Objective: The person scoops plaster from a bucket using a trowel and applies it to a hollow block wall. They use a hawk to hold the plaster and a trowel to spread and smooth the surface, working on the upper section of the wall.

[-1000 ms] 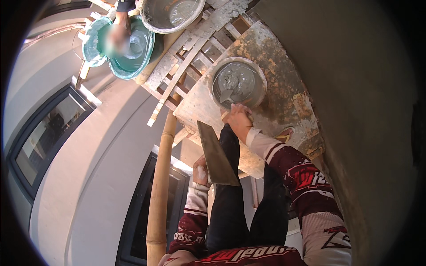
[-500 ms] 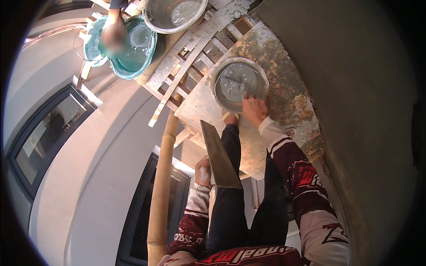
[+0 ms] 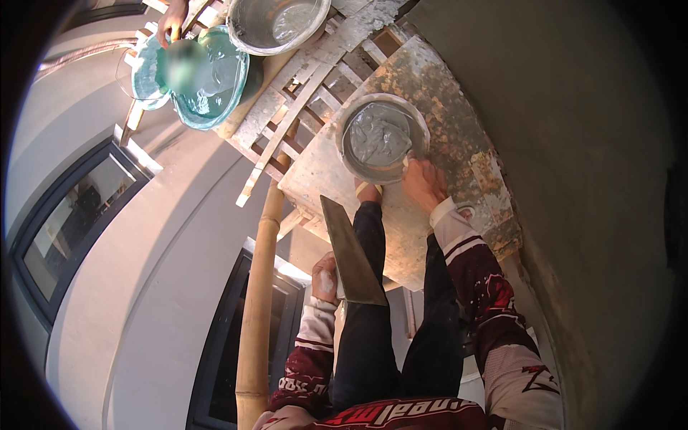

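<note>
My left hand (image 3: 325, 278) is closed round the grip of a plastering trowel (image 3: 351, 251), whose long, flat, tapering face is tilted above my left leg. Beyond it, a round bucket (image 3: 349, 161) stands on a stained board and holds wet grey mortar (image 3: 380, 135) with a lumpy surface. At the bucket's near right rim is my right hand (image 3: 426, 183), fingers curled and thumb side over the edge. What those fingers grip is hidden.
A stained board (image 3: 459, 136) carries the bucket beside a grey plastered wall (image 3: 573, 143). Slatted planks (image 3: 287, 122), a bamboo pole (image 3: 258, 301) and windows (image 3: 72, 222) lie leftward. Another person's hand (image 3: 172, 25) reaches over teal tubs (image 3: 215, 118); a grey basin (image 3: 315, 32) stands nearby.
My right hand has shifted slightly right and nearer along the bucket rim. The mortar has turned from smoother to lumpier. The other person's hand has drawn back. My left hand still holds the trowel.
</note>
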Tool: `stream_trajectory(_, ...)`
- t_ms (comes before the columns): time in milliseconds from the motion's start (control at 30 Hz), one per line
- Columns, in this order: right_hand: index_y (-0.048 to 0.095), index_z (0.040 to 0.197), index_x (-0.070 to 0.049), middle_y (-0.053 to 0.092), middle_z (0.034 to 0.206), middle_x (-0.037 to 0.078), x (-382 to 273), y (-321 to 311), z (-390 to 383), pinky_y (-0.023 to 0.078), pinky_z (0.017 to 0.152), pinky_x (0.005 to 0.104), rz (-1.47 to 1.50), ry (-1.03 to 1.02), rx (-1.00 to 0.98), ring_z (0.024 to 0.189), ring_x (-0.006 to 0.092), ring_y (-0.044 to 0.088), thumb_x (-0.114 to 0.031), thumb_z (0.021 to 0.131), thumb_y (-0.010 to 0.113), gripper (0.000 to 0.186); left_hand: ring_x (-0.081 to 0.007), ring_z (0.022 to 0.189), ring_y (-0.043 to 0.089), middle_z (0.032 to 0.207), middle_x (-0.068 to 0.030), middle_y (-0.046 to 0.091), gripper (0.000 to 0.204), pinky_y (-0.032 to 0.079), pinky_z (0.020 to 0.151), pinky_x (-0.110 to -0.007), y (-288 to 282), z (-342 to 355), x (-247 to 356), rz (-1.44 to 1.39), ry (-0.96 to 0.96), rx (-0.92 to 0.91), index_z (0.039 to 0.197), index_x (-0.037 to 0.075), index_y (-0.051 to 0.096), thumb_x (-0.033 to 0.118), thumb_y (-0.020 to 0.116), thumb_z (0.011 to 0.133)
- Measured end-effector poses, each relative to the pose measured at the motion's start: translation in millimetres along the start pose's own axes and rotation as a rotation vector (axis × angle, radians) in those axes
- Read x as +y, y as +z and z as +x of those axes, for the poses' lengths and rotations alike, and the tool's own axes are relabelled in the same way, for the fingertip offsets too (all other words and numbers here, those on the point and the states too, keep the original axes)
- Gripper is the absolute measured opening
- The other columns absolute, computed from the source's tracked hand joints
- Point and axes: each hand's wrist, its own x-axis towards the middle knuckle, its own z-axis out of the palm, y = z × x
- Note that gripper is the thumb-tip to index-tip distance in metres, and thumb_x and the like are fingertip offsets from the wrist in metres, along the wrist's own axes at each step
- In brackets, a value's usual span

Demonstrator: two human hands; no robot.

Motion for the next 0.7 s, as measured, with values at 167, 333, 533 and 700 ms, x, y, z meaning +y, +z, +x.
stream_trajectory(167, 0.07, 0.099, -0.001, 0.07, 0.094, 0.024, -6.4, -7.4, 24.0, 0.054, 0.078, 0.0485, -0.07, -0.12, -0.038, 0.09, 0.0404, 0.069, -0.014, 0.085, 0.057, 0.023, -0.0193, 0.089, 0.069, 0.103, -0.0112, 0.07, 0.028, 0.056, 0.081, -0.03, 7.1, -5.7, -0.7, 0.002, 0.021, 0.008, 0.113, -0.005, 0.063, 0.013, 0.046, 0.099)
stream_trajectory(333, 0.072, 0.091, -0.001, 0.071, 0.096, 0.024, -12.6, 11.8, 33.9, 0.056, 0.075, 0.0455, -0.121, -0.143, -0.131, 0.089, 0.0394, 0.07, -0.012, 0.085, 0.055, 0.021, -0.0192, 0.09, 0.068, 0.103, -0.0109, 0.07, 0.029, 0.056, 0.082, -0.03, 8.9, -6.5, 2.4, 0.035, 0.063, -0.035, 0.114, -0.005, 0.063, 0.015, 0.048, 0.1)
stream_trajectory(533, 0.075, 0.09, 0.001, 0.073, 0.091, 0.022, -19.4, -1.3, 8.9, 0.057, 0.072, 0.0453, -0.157, -0.175, -0.056, 0.087, 0.0351, 0.073, -0.01, 0.083, 0.056, 0.023, -0.0192, 0.089, 0.068, 0.102, -0.0111, 0.07, 0.029, 0.056, 0.082, -0.03, 8.0, -7.2, 4.8, 0.014, 0.04, 0.011, 0.113, -0.005, 0.063, 0.015, 0.047, 0.1)
stream_trajectory(700, 0.075, 0.09, -0.001, 0.073, 0.094, 0.021, -19.6, -13.5, 32.2, 0.057, 0.073, 0.0445, -0.069, -0.071, 0.095, 0.09, 0.0358, 0.073, -0.007, 0.082, 0.058, 0.02, -0.02, 0.089, 0.069, 0.103, -0.0116, 0.07, 0.029, 0.056, 0.081, -0.031, 1.2, -3.2, 0.8, 0.039, 0.024, 0.0, 0.113, -0.005, 0.063, 0.014, 0.046, 0.099)
